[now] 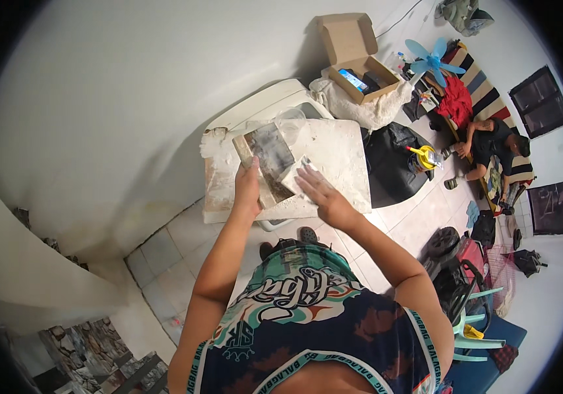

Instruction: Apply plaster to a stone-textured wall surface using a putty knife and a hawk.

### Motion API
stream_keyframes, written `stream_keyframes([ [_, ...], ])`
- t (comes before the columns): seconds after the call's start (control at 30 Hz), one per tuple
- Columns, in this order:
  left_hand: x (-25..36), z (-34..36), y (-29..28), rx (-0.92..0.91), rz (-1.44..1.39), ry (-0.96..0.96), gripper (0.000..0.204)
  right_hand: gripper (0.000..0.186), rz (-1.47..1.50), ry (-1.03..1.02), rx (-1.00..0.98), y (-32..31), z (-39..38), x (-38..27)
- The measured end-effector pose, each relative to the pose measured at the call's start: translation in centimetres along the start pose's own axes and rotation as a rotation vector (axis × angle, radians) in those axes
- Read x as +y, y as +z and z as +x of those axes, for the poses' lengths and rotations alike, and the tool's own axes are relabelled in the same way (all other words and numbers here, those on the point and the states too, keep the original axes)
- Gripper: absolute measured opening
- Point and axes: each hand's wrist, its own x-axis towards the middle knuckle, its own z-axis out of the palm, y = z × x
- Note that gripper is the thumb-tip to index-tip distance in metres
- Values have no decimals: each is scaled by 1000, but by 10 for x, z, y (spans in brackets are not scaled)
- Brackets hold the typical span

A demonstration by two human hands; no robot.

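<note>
A rectangular grey-black panel with a pale, worn edge strip (268, 148) is tilted over a whitish, dust-covered tabletop (340, 148). My left hand (249, 187) is closed around its near left edge. Against the panel's right side lies a small whitish flat block (292, 176), dusty on its face. The fingers of my right hand (319, 192) spread over this block and hold it; the thumb is hidden beneath. White powder coats the right fingertips. Behind the panel, a clear plastic bowl (291, 118) stands on the tabletop.
An opened cardboard box (360, 79) sits on a whitish sack (354, 105) at the back right. A black bag (393, 161) and a yellow container (424, 157) are right of the table. Another person (495, 148) sits farther right, near a blue fan (434, 60). A wall rises behind the table.
</note>
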Motion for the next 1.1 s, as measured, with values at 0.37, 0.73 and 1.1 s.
stream_keyframes([
  [0.37, 32, -10, 17, 101, 66, 374, 54, 18, 648, 669, 779, -12, 8, 25],
  [0.73, 3, -22, -1, -125, 960, 602, 33, 17, 1484, 829, 858, 9, 28, -5],
  [1.1, 5, -23, -57, -190, 1251, 618, 36, 16, 1540, 558, 833, -56, 65, -42],
])
